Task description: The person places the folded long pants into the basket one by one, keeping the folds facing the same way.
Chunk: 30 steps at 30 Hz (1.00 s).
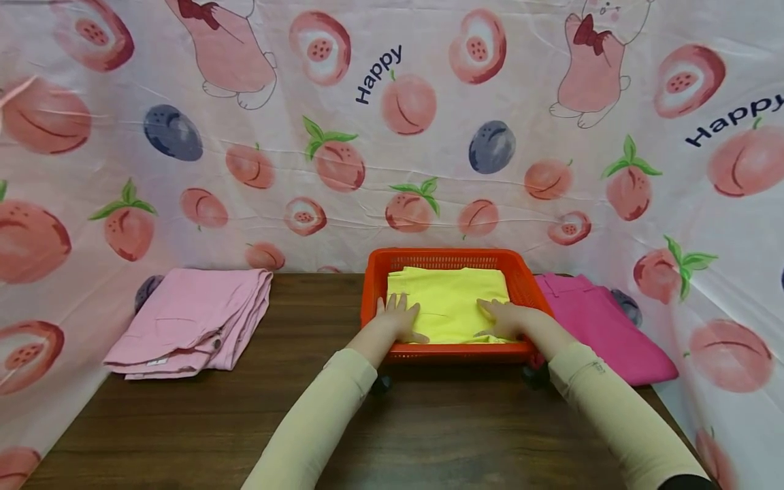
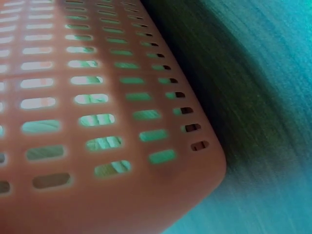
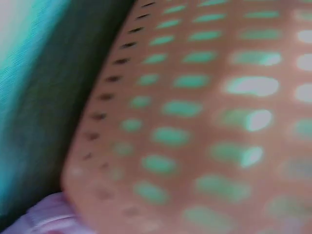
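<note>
A folded yellow garment (image 1: 450, 289) lies flat inside an orange-red plastic basket (image 1: 447, 255) with slotted walls. My left hand (image 1: 398, 320) rests on the left part of the cloth, fingers spread, coming in over the front rim. On the right part, my right hand (image 1: 505, 318) lies with its fingers extended over the cloth. In the left wrist view the basket's slotted wall (image 2: 112, 97) fills most of the picture, with cloth showing through the holes. The right wrist view shows the basket wall (image 3: 185, 122) too, somewhat blurred; neither wrist view shows the hand.
Folded light pink trousers (image 1: 190, 320) lie at the left of the dark wooden table (image 1: 453, 429). A folded bright pink garment (image 1: 600, 327) lies close beside the basket on the right. Behind the table hangs a fruit-print cloth (image 1: 410, 156), which also runs along both sides.
</note>
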Motion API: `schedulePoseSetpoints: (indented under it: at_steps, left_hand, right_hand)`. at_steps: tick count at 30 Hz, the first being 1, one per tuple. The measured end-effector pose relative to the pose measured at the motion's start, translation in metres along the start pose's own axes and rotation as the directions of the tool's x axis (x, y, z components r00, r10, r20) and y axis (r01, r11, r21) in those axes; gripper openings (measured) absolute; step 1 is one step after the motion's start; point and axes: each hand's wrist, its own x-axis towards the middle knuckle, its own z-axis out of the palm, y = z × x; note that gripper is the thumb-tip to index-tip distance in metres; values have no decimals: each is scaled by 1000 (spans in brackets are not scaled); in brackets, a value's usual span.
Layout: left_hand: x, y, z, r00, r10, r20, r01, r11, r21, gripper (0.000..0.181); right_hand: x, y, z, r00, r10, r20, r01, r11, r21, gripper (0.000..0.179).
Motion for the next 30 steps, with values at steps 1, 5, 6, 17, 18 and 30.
schedulePoseSetpoints:
  at_steps: [1,5,6,17,18,30]
  left_hand:
    - [0,0,0,1000,1,2,-1,1000,-1,85]
    - [-1,1,-1,1000,-3,0,3,1000,-8,84]
    - [-1,1,-2,1000,-3,-2,3,1000,-9,84]
    - [0,0,-1,1000,-6,-7,6,1000,-3,83]
    - [0,1,-1,1000,-4,-5,4,1000,0,83]
    - [-1,0,-1,1000,-6,-3,6,1000,-5,83]
  right_hand:
    - [1,-3,-3,1000,-1,7,1,1000,0,82]
    - [7,-15,-19,999,-5,32,4,1000,25,85]
    - [8,-17,-23,999,-8,38,7,1000,24,84]
    - [19,-30,-53,998,3,67,0,999,-39,75]
    - [21,-28,-53,998,-4,62,6,999,-31,74]
    - [35,-10,-54,995,-25,98,24,1000,3,72]
